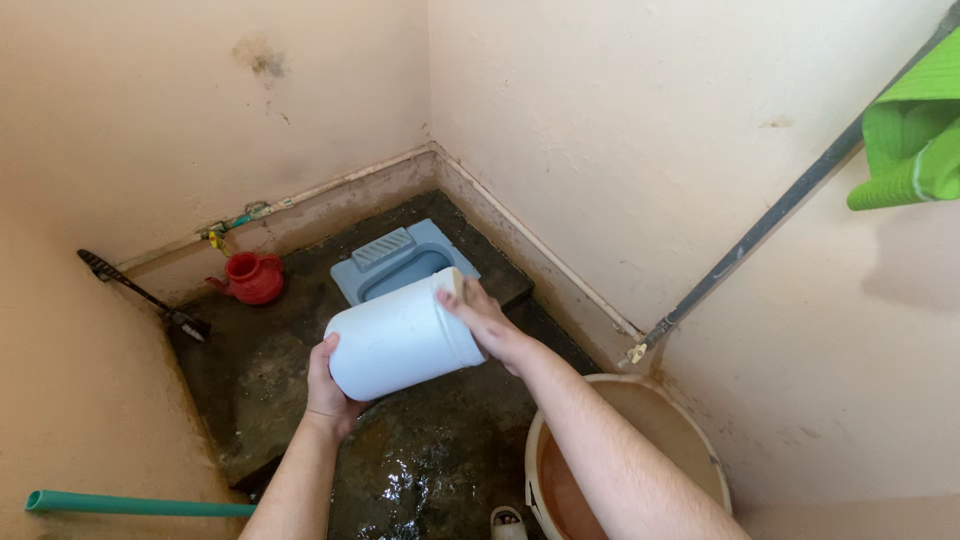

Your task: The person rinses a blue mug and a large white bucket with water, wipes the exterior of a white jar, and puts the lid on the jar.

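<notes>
Above the wet dark floor [270, 380], a white jar [403, 337] lies tilted, held in both hands: the left hand [328, 390] grips its bottom, the right hand [482, 318] wraps its top edge, near the blue squat toilet [400, 262], with a bucket [640, 400] close by

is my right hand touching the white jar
Touching. The head view shows the right hand gripping the mouth end of the white jar, fingers wrapped over its rim.
</notes>
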